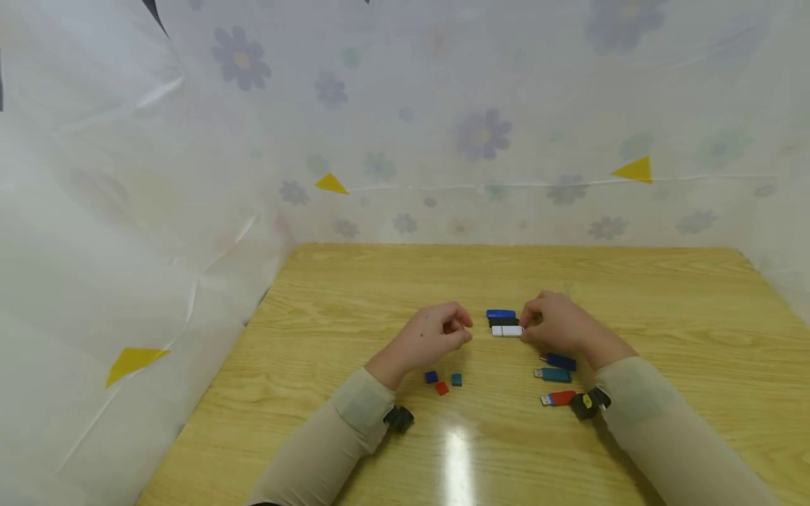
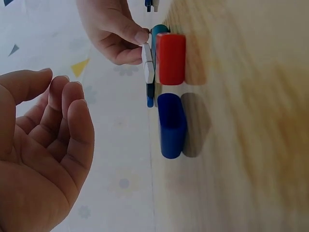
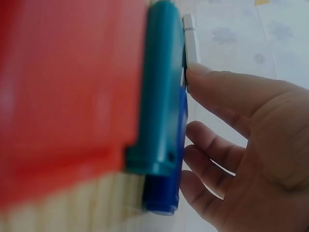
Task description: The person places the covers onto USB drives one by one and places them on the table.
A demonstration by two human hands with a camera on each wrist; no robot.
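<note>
My right hand (image 1: 557, 325) pinches the right end of a white USB stick (image 1: 506, 331) between thumb and fingers. Just behind that stick lie a black USB stick (image 1: 496, 322) and a blue USB stick (image 1: 500, 313), side by side with it. To their left, my left hand (image 1: 433, 330) hovers over the table with loosely bent fingers and holds nothing; its palm (image 2: 43, 179) shows bare in the left wrist view. Below it sit a blue cap (image 1: 431, 377), a red cap (image 1: 441, 388) and a teal cap (image 1: 457, 379).
Beneath my right wrist, a dark blue USB stick (image 1: 560, 362), a teal one (image 1: 555, 374) and a red one (image 1: 560, 398) lie uncapped in a column, metal plugs to the left. Flower-patterned sheeting (image 1: 405, 126) hangs behind the wooden table (image 1: 354, 274) and along its left side.
</note>
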